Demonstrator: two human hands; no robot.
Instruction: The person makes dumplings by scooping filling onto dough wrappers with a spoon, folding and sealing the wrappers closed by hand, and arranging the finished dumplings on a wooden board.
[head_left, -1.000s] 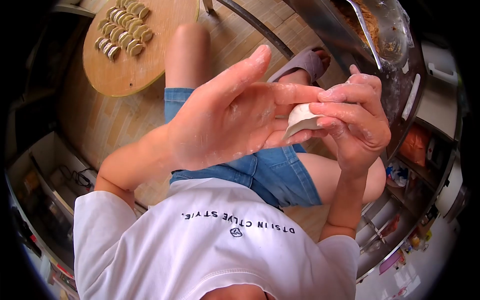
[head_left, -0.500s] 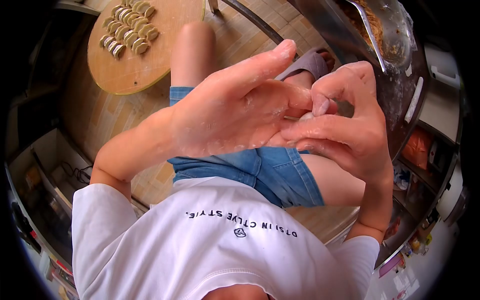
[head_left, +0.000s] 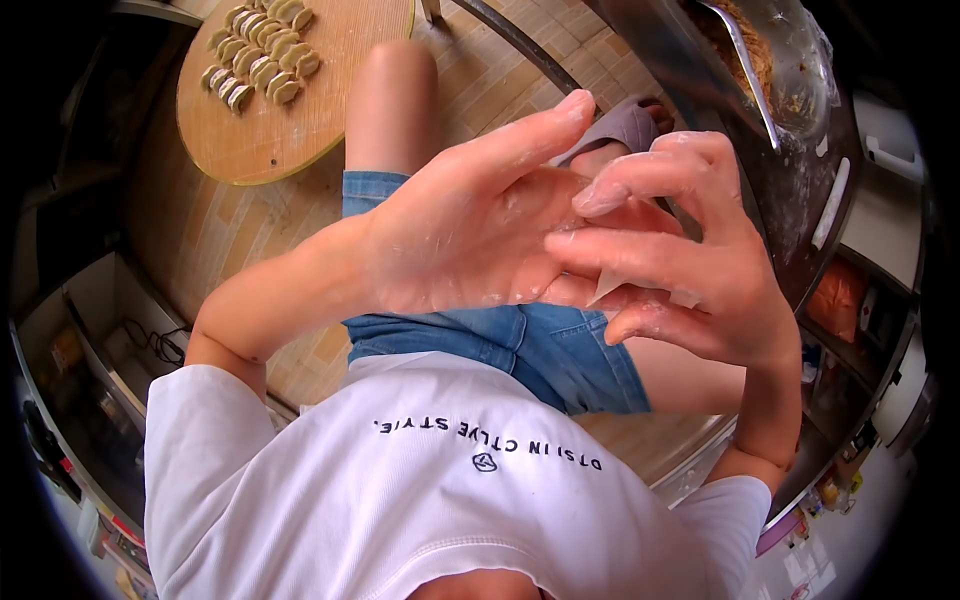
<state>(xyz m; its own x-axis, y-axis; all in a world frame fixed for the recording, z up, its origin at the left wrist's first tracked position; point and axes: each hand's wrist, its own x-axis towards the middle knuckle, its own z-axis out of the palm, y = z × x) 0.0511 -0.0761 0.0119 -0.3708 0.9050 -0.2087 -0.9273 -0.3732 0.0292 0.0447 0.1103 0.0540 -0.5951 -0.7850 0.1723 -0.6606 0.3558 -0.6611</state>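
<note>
My left hand (head_left: 470, 235), dusted with white flour or dough, is held palm toward me with the thumb stretched up. Its fingers reach right and are partly hidden behind my right hand (head_left: 690, 235). The right fingers are spread apart and bent over the left fingertips, touching or nearly touching them. A small pale wedge shows between the hands; I cannot tell whether it is dough or a gap. Neither hand visibly holds a larger thing. Both are raised above my denim shorts (head_left: 480, 335).
Several uncooked dumplings (head_left: 262, 50) lie in rows on a round wooden table (head_left: 300, 130). On the dark floury counter (head_left: 790, 215) at right are a bowl (head_left: 805, 80) of brownish filling, a long-handled spoon (head_left: 750, 70) and a white stick (head_left: 832, 205). Shelves hold a red bag (head_left: 838, 298).
My right fingers have opened from a pinch around the left fingers and spread apart. Both hands have shifted slightly right.
</note>
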